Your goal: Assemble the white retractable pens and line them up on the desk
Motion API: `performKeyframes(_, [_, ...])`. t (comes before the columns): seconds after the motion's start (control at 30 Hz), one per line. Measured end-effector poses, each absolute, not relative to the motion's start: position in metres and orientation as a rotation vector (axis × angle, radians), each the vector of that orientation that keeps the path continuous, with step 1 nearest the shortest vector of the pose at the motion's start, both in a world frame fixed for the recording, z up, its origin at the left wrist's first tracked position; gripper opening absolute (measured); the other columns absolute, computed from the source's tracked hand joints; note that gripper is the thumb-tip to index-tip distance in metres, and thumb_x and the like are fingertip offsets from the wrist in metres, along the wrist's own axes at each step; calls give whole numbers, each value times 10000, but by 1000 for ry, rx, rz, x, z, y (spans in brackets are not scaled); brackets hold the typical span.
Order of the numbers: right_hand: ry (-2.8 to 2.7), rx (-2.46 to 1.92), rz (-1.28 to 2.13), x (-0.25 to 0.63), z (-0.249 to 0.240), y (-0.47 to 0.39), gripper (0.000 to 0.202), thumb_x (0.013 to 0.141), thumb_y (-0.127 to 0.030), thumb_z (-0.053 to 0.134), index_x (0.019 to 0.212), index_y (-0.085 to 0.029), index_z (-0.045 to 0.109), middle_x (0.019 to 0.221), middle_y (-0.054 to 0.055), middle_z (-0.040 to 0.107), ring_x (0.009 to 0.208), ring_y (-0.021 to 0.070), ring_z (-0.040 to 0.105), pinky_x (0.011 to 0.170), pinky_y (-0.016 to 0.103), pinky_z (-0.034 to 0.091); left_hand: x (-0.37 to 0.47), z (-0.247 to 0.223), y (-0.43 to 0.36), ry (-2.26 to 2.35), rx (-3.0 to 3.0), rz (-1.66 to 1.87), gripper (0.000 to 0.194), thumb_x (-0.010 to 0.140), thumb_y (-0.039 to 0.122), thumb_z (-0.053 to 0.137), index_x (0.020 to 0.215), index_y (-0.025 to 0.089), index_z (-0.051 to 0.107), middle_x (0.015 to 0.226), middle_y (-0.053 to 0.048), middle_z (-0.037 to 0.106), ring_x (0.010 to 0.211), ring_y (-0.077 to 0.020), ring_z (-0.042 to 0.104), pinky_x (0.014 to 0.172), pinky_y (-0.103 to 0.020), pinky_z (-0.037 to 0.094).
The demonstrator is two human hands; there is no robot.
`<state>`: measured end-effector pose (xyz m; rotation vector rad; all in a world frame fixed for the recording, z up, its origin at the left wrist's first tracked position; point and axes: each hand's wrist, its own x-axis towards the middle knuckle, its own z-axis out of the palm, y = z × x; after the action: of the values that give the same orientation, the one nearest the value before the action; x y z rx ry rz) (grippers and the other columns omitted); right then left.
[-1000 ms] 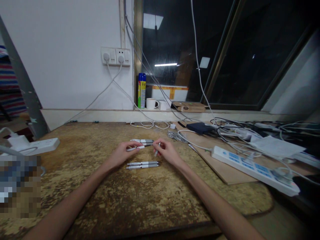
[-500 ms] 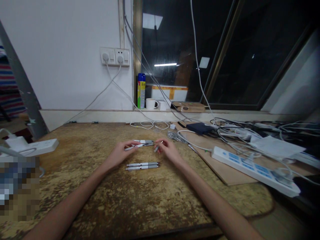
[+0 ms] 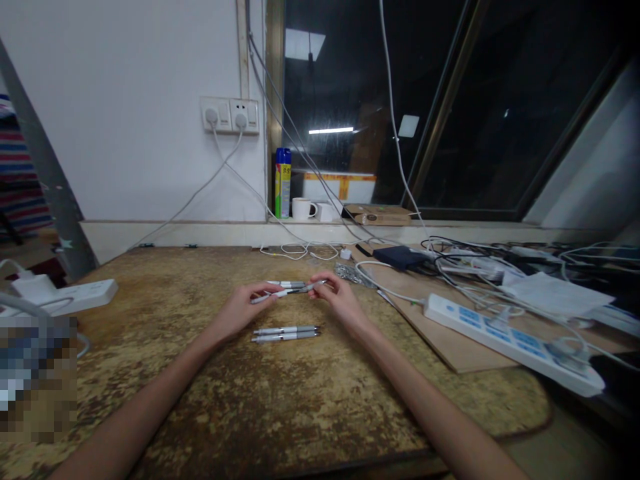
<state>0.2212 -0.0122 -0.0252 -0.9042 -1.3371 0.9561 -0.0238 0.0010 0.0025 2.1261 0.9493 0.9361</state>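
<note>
From where I stand, the left hand (image 3: 245,305) pinches a slim white plastic pen barrel (image 3: 278,294) between thumb and fingers, just left of the frame's centre. The right hand (image 3: 336,293) has a small grey tube-like pen part (image 3: 316,285) gripped at the fingertips, just right of it.

What has changed is the grey part: a second ago it hung steeply, and now it lies almost level, brought round to face the barrel. I'd judge that the two pieces are being lined up end to end (whether they touch, I can't make out from here). The barrel's long axis climbs gently from lower left to upper right, its dark, narrow end pointing at the right hand; the grey part carries on at much the same slope.

Below the hands, in the middle of the frame, two slender white-and-grey pens (image 3: 285,334) lie side by side on the worn, mottled brown worktop (image 3: 240,407), long axes running left to right, grey ends to the right. Behind the fingers, more white-and-grey pens (image 3: 293,285) lie the same way, partly hidden. Farther out, at right, a long white power strip (image 3: 467,323) slants across a flat brown board (image 3: 425,320).
</note>
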Motion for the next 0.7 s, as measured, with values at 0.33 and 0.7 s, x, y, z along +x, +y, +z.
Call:
performKeyframes(0.33, [-1451,-829,1051,207,-22,-23,226,804,-334,688,999,-222,680,1028,61,748,925,233,730,930,398,552,-17,4,-4,894,2088,928,362,904,447,602,1136,210,747,1198,-74,731,1086,-268,662,980,-380,482])
performKeyframes(0.7, [-1511,-934,983,212,-26,-20,318,817,-418,697,1066,-222,673,837,38,736,696,192,694,655,301,544,-17,5,-7,911,2145,881,359,894,450,610,1146,232,744,1201,-61,730,1037,-255,673,919,-358,507])
